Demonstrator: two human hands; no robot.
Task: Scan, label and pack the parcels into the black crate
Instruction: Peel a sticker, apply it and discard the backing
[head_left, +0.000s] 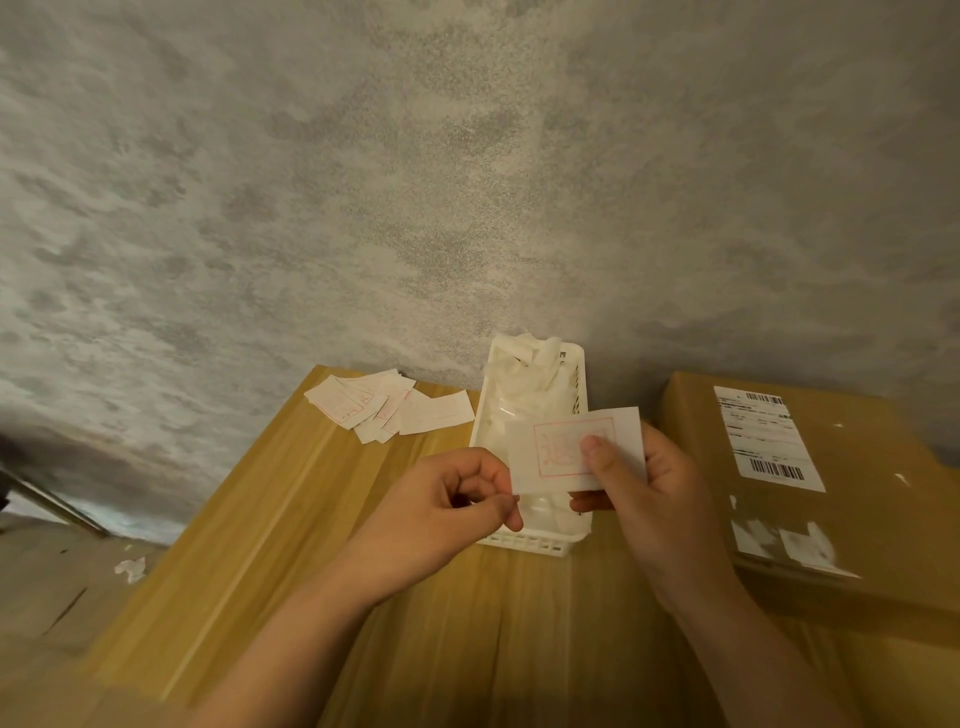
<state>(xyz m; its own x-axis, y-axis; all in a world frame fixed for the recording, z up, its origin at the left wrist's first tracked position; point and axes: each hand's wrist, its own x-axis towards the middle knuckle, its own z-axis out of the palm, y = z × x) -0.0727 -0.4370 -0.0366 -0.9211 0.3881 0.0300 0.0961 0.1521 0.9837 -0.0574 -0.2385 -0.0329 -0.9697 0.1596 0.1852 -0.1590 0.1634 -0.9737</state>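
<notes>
Two hands are showing, the left hand (457, 499) and the right hand (654, 499), and between them they are holding one white label (566, 452) with a red frame. One white basket (524, 543) is sitting on the one desk (291, 519), holding crumpled white papers too tangled to count. Left of the basket, a loose pile of labels (384, 410) is lying, roughly six or seven. Right of the basket, one cardboard box (862, 499) is sitting, carrying one shipping label (763, 436).

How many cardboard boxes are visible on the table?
1. The cardboard box lies at the table's right side, beside the white basket. Others may be outside the view.
</notes>
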